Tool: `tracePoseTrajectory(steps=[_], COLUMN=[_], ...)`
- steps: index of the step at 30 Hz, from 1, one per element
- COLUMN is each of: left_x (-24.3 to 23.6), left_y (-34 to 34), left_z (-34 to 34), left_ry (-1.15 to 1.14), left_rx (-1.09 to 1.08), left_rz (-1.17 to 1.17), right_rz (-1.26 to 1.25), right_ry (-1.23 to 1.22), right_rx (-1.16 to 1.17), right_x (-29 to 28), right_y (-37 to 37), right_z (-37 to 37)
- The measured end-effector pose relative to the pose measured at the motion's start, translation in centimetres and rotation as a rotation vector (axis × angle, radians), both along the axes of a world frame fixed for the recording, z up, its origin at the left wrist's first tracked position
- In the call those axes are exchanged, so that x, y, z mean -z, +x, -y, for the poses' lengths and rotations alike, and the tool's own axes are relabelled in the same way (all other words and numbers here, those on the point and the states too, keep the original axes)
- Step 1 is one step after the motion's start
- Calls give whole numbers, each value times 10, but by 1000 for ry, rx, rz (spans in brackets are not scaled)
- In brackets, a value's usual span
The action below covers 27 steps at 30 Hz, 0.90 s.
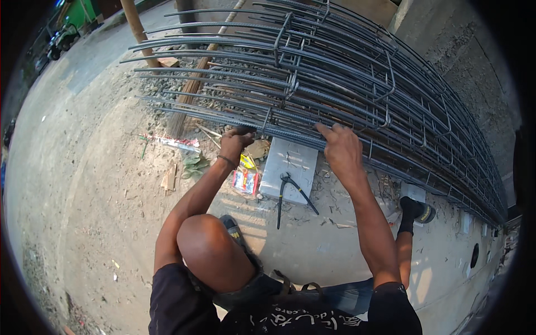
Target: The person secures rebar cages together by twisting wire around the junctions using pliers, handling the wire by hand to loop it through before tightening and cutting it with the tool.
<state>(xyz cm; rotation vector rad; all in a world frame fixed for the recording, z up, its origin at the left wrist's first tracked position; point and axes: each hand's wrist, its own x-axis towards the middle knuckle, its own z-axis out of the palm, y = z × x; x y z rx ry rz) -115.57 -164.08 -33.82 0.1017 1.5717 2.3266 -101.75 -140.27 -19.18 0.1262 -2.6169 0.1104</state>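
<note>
My left hand (237, 146) is at the lower edge of a stack of steel rebar cages (346, 78), fingers curled just under the lowest bars; what they hold is hidden. My right hand (340, 148) lies against the lower bars farther right, index finger stretched toward them, the other fingers partly bent. Below and between my hands, black nippers (296, 190) with yellow marks lie with handles spread on a pale flat block (276, 159), among bits of wire.
A bamboo pole (137, 25) stands behind the bar ends, near gravel and a wooden beam (184, 103). Litter and colourful packets (244, 181) lie left of the block. A concrete wall (458, 61) runs along the right. A vehicle (61, 39) is parked at the far upper left.
</note>
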Motion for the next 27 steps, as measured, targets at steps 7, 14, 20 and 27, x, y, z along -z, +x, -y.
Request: tracePoseTrajectory(steps=[7,14,20,27], left_x=[15,6,-14,-41], left_y=[-7,-3,7,10], left_z=[-28,-14,-8,0], left_ry=[333,205,-20,-341], left_rx=[-82,39,14,81], left_rz=[47,-77,-95,-104], right_rz=[80,102,252,372], right_ry=[2,-278,-485,-813], right_rx=[-105,-152,-83,5], right_x=[8,26,15,21], right_y=[-37,-58,-36,-14], right_z=[15,15,42,73])
